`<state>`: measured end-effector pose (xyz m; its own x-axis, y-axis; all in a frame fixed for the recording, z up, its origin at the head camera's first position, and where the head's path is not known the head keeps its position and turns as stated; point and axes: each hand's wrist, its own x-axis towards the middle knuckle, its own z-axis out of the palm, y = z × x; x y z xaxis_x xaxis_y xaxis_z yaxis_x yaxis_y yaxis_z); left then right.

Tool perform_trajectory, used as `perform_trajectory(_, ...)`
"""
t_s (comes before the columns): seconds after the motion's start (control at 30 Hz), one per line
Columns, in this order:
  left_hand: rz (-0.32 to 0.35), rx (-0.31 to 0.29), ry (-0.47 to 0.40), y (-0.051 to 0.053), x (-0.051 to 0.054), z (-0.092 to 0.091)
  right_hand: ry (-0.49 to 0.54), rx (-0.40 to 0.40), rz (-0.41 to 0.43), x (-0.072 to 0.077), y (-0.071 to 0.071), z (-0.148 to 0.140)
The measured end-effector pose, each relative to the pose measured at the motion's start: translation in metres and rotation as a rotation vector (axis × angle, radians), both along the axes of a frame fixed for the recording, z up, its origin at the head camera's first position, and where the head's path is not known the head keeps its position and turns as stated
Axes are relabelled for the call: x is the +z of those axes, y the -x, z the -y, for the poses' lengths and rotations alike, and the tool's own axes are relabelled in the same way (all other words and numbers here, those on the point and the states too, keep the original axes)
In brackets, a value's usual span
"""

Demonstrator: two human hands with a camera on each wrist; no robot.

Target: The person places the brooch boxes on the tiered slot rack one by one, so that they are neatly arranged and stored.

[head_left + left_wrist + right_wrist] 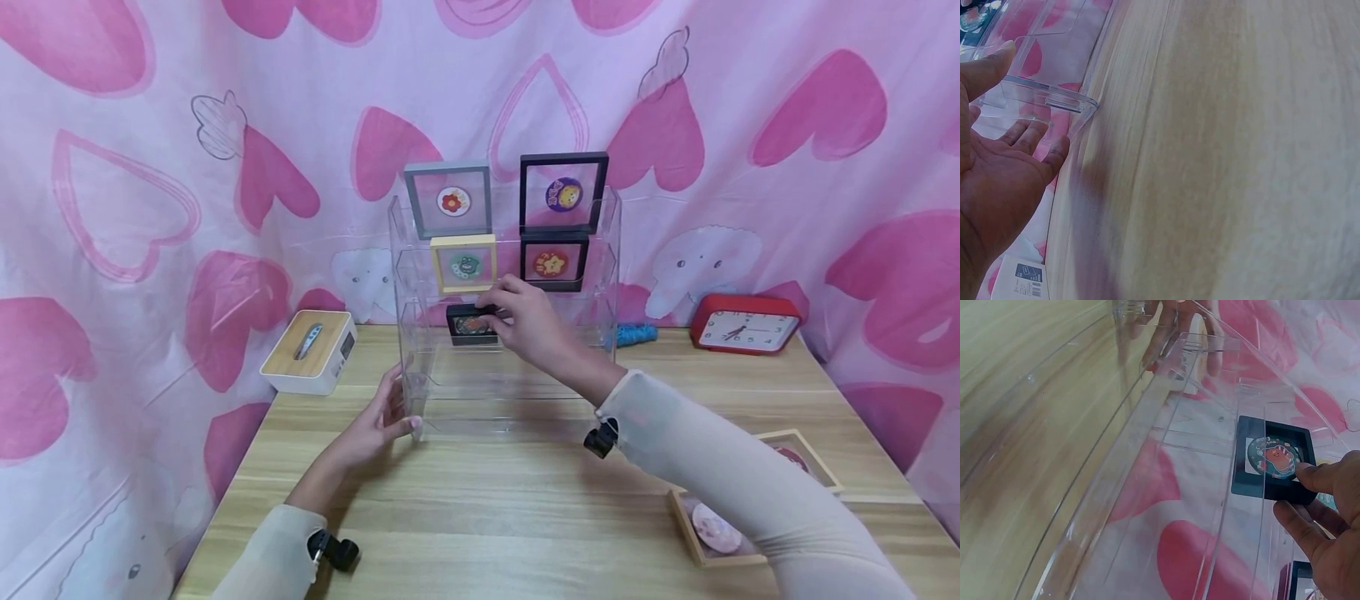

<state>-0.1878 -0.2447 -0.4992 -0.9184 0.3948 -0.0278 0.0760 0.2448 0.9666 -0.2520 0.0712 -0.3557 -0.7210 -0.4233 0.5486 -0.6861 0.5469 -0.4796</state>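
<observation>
A clear acrylic tiered rack (506, 387) stands on the table. My right hand (528, 325) pinches the edge of a small black display frame (470, 324) between thumb and fingers, at a lower tier on the left. A round badge with an orange figure shows inside this frame (1274, 459) in the right wrist view. My left hand (372, 421) touches the rack's lower left side, fingers fairly straight and thumb toward the front. Higher up stand a grey frame (448, 229), a large black frame (564, 231), a cream frame (462, 288) and another black frame (552, 286).
A white box with a wooden top (318, 379) sits left of the rack. To the right are a blue bundle (636, 334) and a red clock (745, 346). Wooden frames (684, 527) lie partly under the right sleeve. A pink heart-patterned curtain (285, 75) hangs behind.
</observation>
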Motion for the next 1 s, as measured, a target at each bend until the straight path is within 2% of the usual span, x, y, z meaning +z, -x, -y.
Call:
perform_trajectory(0.27,-0.008,-0.003,0.001,0.0,0.0,0.0,-0.018,-0.002,-0.046,-0.004,-0.001,0.002)
perform_trajectory(0.53,0.0,-0.001,0.021,0.0,0.0,0.001,-0.041,0.021,-0.089,-0.002,-0.002,-0.002)
perform_trajectory(1.0,-0.023,-0.017,0.003,0.0,0.001,0.0,-0.052,0.011,-0.077,0.007,-0.007,-0.023)
